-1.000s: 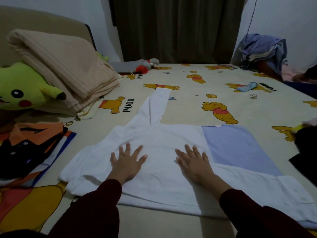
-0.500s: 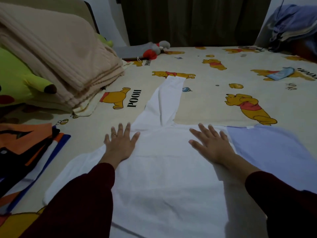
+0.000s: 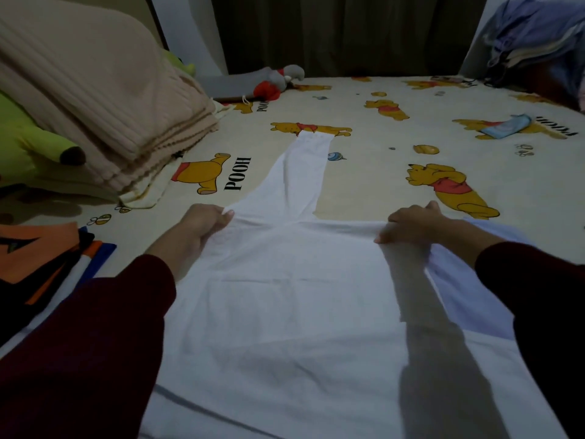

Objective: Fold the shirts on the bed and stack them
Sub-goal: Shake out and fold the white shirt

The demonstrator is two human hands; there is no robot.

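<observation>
Head view, sole view. Shirt [image 3: 285, 312]: white with a pale blue panel at its right, spread flat on the bed [image 3: 395, 185] directly in front of the person, body running left to right across the view, near edge toward the wearer. Sleeve [image 3: 300, 172]: one long white sleeve running away from the far edge toward the curtain, its long axis nearly straight ahead, cuff farthest out. Left hand [image 3: 202, 224]: fingers curled, pinching the far edge just left of the sleeve root. Right hand [image 3: 414, 226]: fingers curled, gripping the same far edge where white meets blue. Both hands sit on one line, the sleeve root between them and nearer the left hand. Judgement: the far edge appears ready to be drawn toward the wearer, which would bring the sleeve over the body; the left hand is the better placed to steer it. Stack [image 3: 47, 264]: folded orange, black and blue clothes at near left, well apart from the shirt. Containers: none visible. Also present: folded beige blanket [image 3: 95, 106] at far left; heap of clothes [image 3: 531, 36] at far right.
</observation>
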